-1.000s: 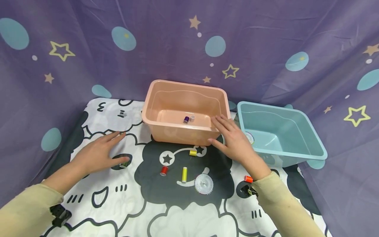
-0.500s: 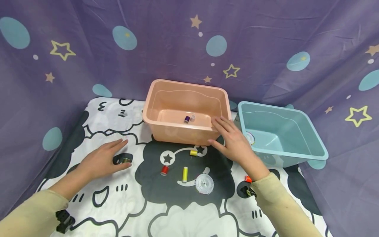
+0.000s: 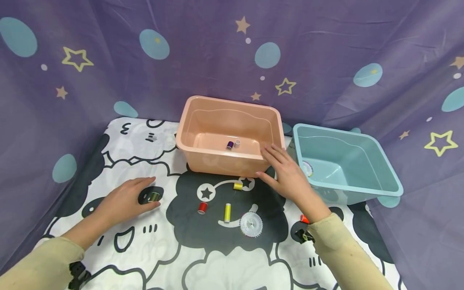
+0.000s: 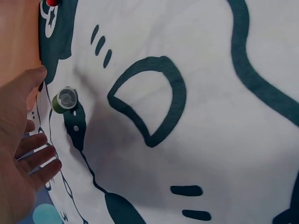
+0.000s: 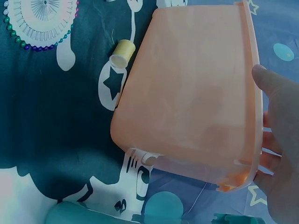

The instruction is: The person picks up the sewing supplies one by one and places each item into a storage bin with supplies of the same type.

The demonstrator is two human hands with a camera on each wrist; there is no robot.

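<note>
My left hand (image 3: 125,200) is over the printed cloth with its fingers spread, thumb apart. An upright-lying dark green thread spool (image 3: 154,197) is in the space between its thumb and fingers; the left wrist view shows the spool (image 4: 65,100) with no finger on it. My right hand (image 3: 288,173) lies at the front right rim of the peach bin (image 3: 221,163), fingers long and over the rim, thumb low outside the front wall. In the right wrist view the thumb overlaps the rim of the bin (image 5: 191,93), and the other fingertips are partly hidden behind it.
In front of the bin lie a yellow spool (image 3: 237,186), a red spool (image 3: 202,208), a long yellow spool (image 3: 227,212) and a pin wheel (image 3: 251,224). An orange spool (image 3: 304,218) lies beside the right sleeve. The blue bin (image 3: 357,189) holds another pin wheel (image 3: 307,168). Two spools sit inside the peach bin.
My left hand has moved slightly right and down around the green spool, which shows more fully now. My right hand stays at the peach bin's rim.
</note>
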